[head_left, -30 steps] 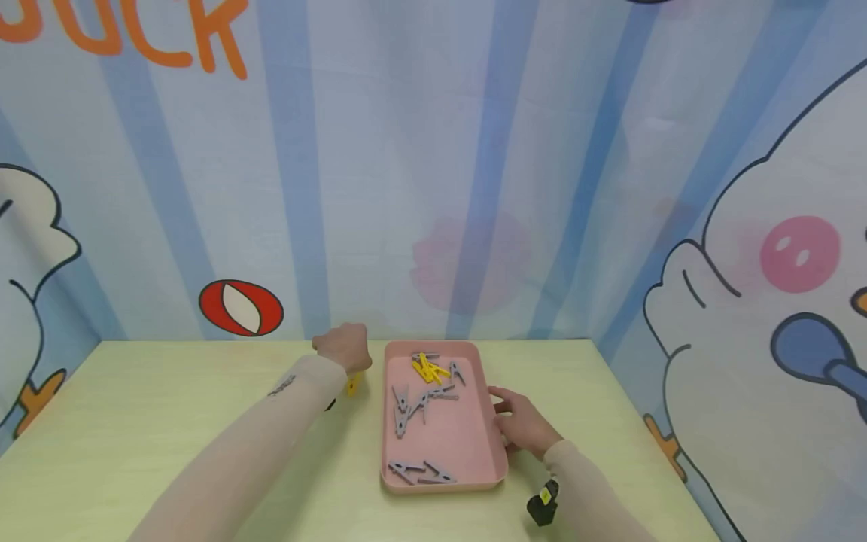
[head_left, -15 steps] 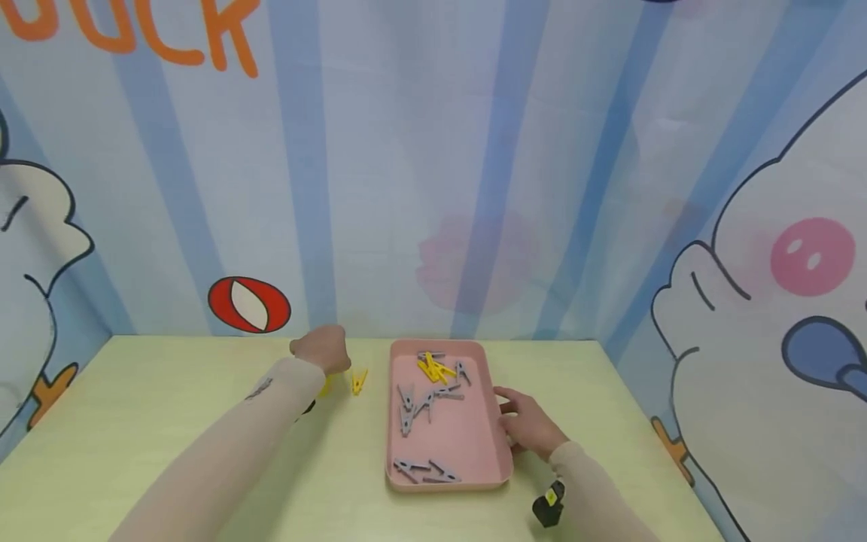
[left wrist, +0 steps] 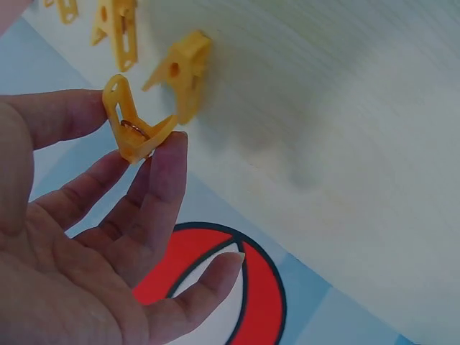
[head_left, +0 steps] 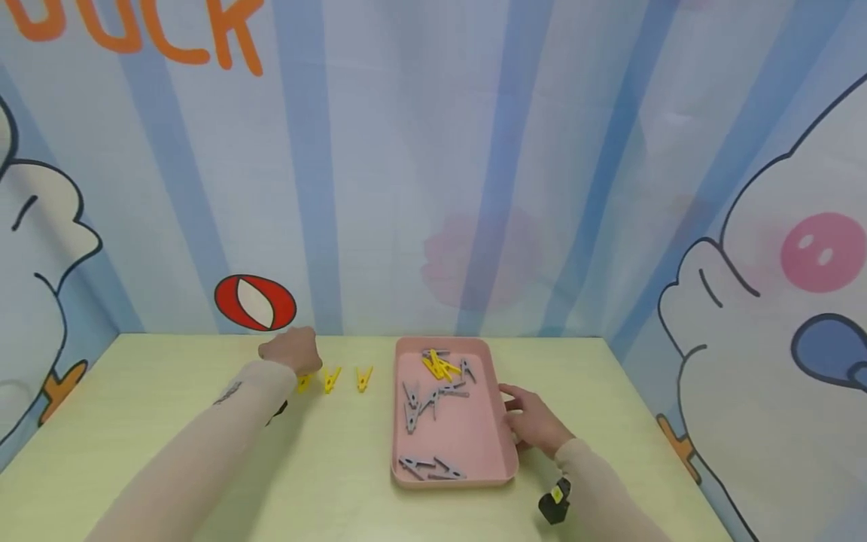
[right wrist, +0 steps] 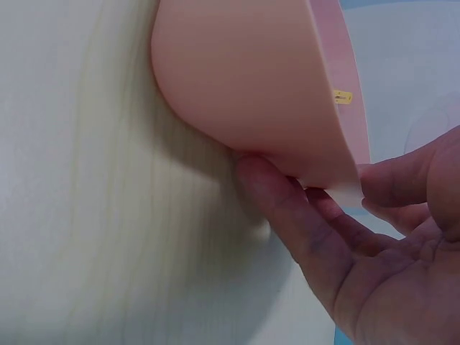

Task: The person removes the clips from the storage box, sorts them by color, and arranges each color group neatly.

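My left hand (head_left: 293,351) pinches a yellow clothespin (left wrist: 129,129) between thumb and fingertips, just off the tabletop at the back left. Close to it in the left wrist view lies another yellow clothespin (left wrist: 183,75). In the head view, two yellow clothespins (head_left: 331,380) (head_left: 363,379) stand out in a row between that hand and the pink tray (head_left: 474,452). At the tray's right side, my right hand (head_left: 535,421) holds the wall, one fingertip at the rim and others against the outside. Inside the tray lie several grey clothespins (head_left: 411,418) and a small yellow pile (head_left: 440,366).
The pale wooden table (head_left: 325,467) ends at a cartoon-printed backdrop (head_left: 406,188) standing right behind it. Dark wrist devices (head_left: 555,502) sit below both sleeves. The tray's low rim surrounds its clothespins.
My left hand has moved left along the row, uncovering yellow clothespins on the table behind it. My right hand stays at the tray; the head view has shifted slightly.
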`<state>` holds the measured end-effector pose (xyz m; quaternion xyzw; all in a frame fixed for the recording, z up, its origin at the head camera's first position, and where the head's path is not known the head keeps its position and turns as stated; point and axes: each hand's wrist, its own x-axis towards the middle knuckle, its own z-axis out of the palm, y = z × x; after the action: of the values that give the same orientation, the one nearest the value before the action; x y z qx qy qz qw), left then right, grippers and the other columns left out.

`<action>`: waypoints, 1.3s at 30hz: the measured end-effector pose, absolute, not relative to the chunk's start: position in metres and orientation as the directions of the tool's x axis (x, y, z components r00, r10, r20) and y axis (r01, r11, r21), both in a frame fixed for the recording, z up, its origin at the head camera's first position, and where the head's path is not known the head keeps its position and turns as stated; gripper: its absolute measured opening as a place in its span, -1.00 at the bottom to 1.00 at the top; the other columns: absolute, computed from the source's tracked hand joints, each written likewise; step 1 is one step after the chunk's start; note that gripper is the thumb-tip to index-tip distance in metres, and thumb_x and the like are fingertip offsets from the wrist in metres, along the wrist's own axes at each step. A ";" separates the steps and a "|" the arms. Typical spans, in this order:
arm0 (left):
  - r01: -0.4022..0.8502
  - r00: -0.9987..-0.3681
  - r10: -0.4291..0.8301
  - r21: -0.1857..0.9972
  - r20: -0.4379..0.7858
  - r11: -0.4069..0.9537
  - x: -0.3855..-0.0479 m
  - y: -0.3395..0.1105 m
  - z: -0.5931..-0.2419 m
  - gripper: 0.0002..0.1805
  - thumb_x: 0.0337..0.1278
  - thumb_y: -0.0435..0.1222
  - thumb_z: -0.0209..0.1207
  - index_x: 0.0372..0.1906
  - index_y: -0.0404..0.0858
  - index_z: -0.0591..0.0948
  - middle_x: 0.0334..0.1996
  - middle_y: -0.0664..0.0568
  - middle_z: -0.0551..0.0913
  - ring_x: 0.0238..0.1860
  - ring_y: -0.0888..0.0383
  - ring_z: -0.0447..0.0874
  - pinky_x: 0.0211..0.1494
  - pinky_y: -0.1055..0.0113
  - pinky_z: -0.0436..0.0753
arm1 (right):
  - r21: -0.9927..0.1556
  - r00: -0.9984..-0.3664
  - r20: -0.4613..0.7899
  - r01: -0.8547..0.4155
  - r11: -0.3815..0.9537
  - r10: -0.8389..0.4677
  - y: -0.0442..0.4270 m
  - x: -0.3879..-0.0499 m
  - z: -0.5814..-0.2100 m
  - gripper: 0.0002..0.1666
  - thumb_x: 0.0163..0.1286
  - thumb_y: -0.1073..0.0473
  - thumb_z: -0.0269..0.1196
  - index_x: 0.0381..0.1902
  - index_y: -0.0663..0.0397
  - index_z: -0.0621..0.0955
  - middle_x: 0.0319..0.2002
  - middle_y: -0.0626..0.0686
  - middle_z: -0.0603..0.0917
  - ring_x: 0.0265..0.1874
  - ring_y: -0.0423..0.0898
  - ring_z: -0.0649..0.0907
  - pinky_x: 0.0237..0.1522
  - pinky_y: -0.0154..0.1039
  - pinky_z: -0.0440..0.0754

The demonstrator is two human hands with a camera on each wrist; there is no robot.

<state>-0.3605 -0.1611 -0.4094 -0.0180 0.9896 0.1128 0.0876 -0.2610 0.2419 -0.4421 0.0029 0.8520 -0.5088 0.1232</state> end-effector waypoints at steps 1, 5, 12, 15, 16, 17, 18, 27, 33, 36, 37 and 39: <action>-0.063 -0.983 -0.023 0.217 -0.183 0.974 -0.360 -0.164 -0.410 -0.75 0.15 -0.29 0.20 -0.12 -0.37 0.59 -0.46 -0.05 0.60 -0.43 -0.03 0.57 -0.05 -0.25 0.50 | -0.863 -0.970 -0.215 0.132 0.487 -0.118 0.242 -0.261 -0.443 -0.28 0.39 0.45 0.04 0.50 0.19 0.23 0.16 0.34 0.49 -0.18 0.08 0.69 -0.41 0.01 0.70; -0.080 -0.983 -0.040 0.219 -0.180 0.973 -0.357 -0.175 -0.411 -0.77 0.14 -0.30 0.21 -0.15 -0.37 0.60 -0.46 -0.05 0.59 -0.40 -0.04 0.56 -0.06 -0.25 0.49 | -0.858 -0.968 -0.221 0.138 0.495 -0.114 0.241 -0.260 -0.443 -0.27 0.38 0.45 0.04 0.50 0.19 0.23 0.17 0.35 0.49 -0.17 0.08 0.69 -0.40 0.01 0.70; -0.097 -0.982 -0.051 0.257 -0.179 0.962 -0.346 -0.190 -0.413 -0.85 0.14 -0.32 0.17 -0.23 -0.34 0.58 -0.46 -0.06 0.58 -0.41 -0.05 0.55 -0.09 -0.21 0.50 | -0.865 -0.969 -0.219 0.138 0.483 -0.115 0.242 -0.261 -0.440 -0.28 0.39 0.47 0.01 0.50 0.20 0.23 0.20 0.39 0.46 -0.16 0.11 0.69 -0.41 0.01 0.69; -0.111 -0.980 -0.063 0.254 -0.189 0.961 -0.342 -0.192 -0.412 -0.83 0.14 -0.32 0.19 -0.25 -0.36 0.58 -0.47 -0.07 0.57 -0.41 -0.05 0.54 -0.09 -0.20 0.51 | -0.864 -0.969 -0.218 0.134 0.486 -0.119 0.242 -0.261 -0.440 -0.29 0.39 0.47 0.00 0.50 0.20 0.23 0.20 0.39 0.46 -0.15 0.12 0.69 -0.41 0.02 0.69; -0.113 -0.980 -0.066 0.251 -0.189 0.961 -0.341 -0.192 -0.412 -0.83 0.14 -0.31 0.20 -0.26 -0.37 0.58 -0.48 -0.07 0.56 -0.41 -0.05 0.54 -0.10 -0.19 0.51 | -0.864 -0.969 -0.218 0.135 0.485 -0.120 0.242 -0.261 -0.440 -0.29 0.39 0.47 0.00 0.50 0.20 0.23 0.20 0.39 0.46 -0.14 0.12 0.69 -0.41 0.02 0.69; -0.116 -0.979 -0.069 0.249 -0.190 0.961 -0.340 -0.193 -0.412 -0.83 0.15 -0.31 0.20 -0.26 -0.37 0.57 -0.49 -0.08 0.55 -0.42 -0.06 0.53 -0.10 -0.19 0.51 | -0.864 -0.969 -0.218 0.134 0.485 -0.120 0.242 -0.261 -0.440 -0.29 0.39 0.47 0.00 0.50 0.20 0.23 0.20 0.40 0.46 -0.14 0.13 0.69 -0.41 0.02 0.69; -0.117 -0.979 -0.071 0.248 -0.190 0.962 -0.339 -0.193 -0.412 -0.84 0.15 -0.31 0.19 -0.28 -0.36 0.57 -0.50 -0.08 0.54 -0.42 -0.06 0.53 -0.10 -0.18 0.51 | -0.865 -0.969 -0.218 0.135 0.484 -0.119 0.242 -0.261 -0.440 -0.29 0.40 0.47 0.00 0.50 0.20 0.23 0.20 0.39 0.46 -0.14 0.13 0.69 -0.41 0.02 0.69; -0.117 -0.976 -0.067 0.239 -0.209 0.964 -0.342 -0.202 -0.423 -0.89 0.17 -0.31 0.17 -0.33 -0.31 0.58 -0.54 -0.07 0.53 -0.45 -0.04 0.52 -0.12 -0.19 0.50 | -0.869 -0.968 -0.225 0.148 0.472 -0.111 0.239 -0.260 -0.441 -0.29 0.40 0.47 0.00 0.50 0.20 0.23 0.20 0.39 0.46 -0.15 0.12 0.69 -0.41 0.02 0.70; -0.121 -0.975 -0.071 0.238 -0.209 0.964 -0.343 -0.202 -0.427 -0.87 0.17 -0.30 0.18 -0.29 -0.32 0.60 -0.53 -0.07 0.54 -0.46 -0.04 0.52 -0.15 -0.16 0.50 | -0.868 -0.969 -0.220 0.143 0.475 -0.111 0.239 -0.260 -0.441 -0.29 0.40 0.46 0.00 0.50 0.19 0.24 0.19 0.38 0.46 -0.15 0.11 0.69 -0.41 0.02 0.70; -0.117 -0.976 -0.066 0.240 -0.208 0.964 -0.342 -0.200 -0.427 -0.87 0.17 -0.30 0.16 -0.31 -0.31 0.59 -0.54 -0.07 0.54 -0.47 -0.03 0.52 -0.17 -0.13 0.50 | -0.866 -0.969 -0.224 0.147 0.477 -0.108 0.240 -0.260 -0.441 -0.29 0.40 0.46 0.01 0.50 0.19 0.24 0.19 0.38 0.46 -0.16 0.12 0.69 -0.41 0.02 0.70; -0.116 -0.976 -0.065 0.240 -0.208 0.964 -0.342 -0.200 -0.427 -0.88 0.17 -0.30 0.16 -0.32 -0.31 0.59 -0.54 -0.07 0.53 -0.48 -0.03 0.52 -0.18 -0.13 0.50 | -0.865 -0.968 -0.225 0.148 0.480 -0.109 0.241 -0.260 -0.441 -0.29 0.40 0.46 0.01 0.50 0.19 0.23 0.20 0.39 0.46 -0.15 0.12 0.69 -0.40 0.02 0.70; -0.115 -0.976 -0.064 0.242 -0.210 0.963 -0.342 -0.200 -0.427 -0.88 0.17 -0.30 0.16 -0.34 -0.30 0.59 -0.55 -0.07 0.53 -0.48 -0.03 0.52 -0.20 -0.11 0.50 | -0.861 -0.968 -0.227 0.148 0.486 -0.108 0.241 -0.260 -0.441 -0.29 0.40 0.46 0.00 0.50 0.19 0.23 0.20 0.39 0.45 -0.15 0.12 0.69 -0.39 0.02 0.70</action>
<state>-0.3419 -0.1998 -0.4273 -0.0455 0.9857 0.1276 0.1005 -0.2596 0.2408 -0.4408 0.0117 0.8526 -0.5069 0.1264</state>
